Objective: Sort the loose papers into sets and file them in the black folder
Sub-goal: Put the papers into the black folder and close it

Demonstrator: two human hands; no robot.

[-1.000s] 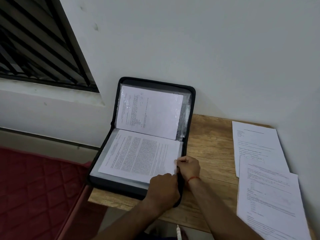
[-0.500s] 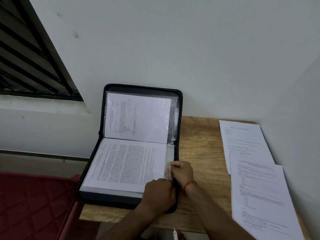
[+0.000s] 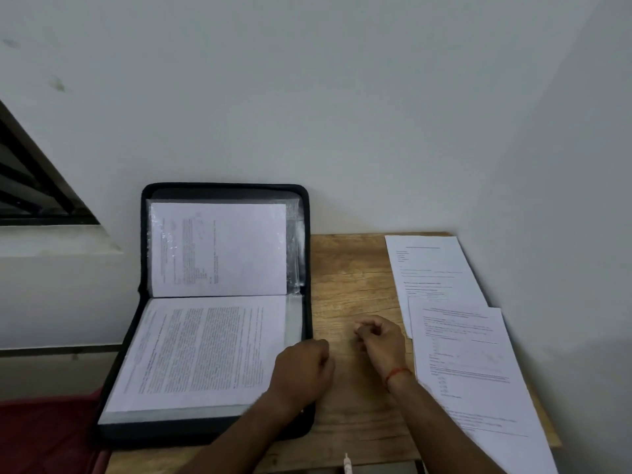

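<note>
The black folder (image 3: 224, 188) lies open at the bench's (image 3: 345, 278) left end, upper half against the wall (image 3: 342, 131), 2 printed pages (image 3: 205, 350) sleeved. The left grip (image 3: 302, 369) rests curled on its corner; we cannot tell what it holds. The right grip (image 3: 379, 340), curled and empty, has left the sleeve edge (image 3: 294, 323) it pinched 0.5 s ago.

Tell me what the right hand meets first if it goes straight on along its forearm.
Ahead of the right hand lies bare wooden table; then probably the right edge of the black folder's upright half, or the wall beside it. Depth is unclear.
</note>
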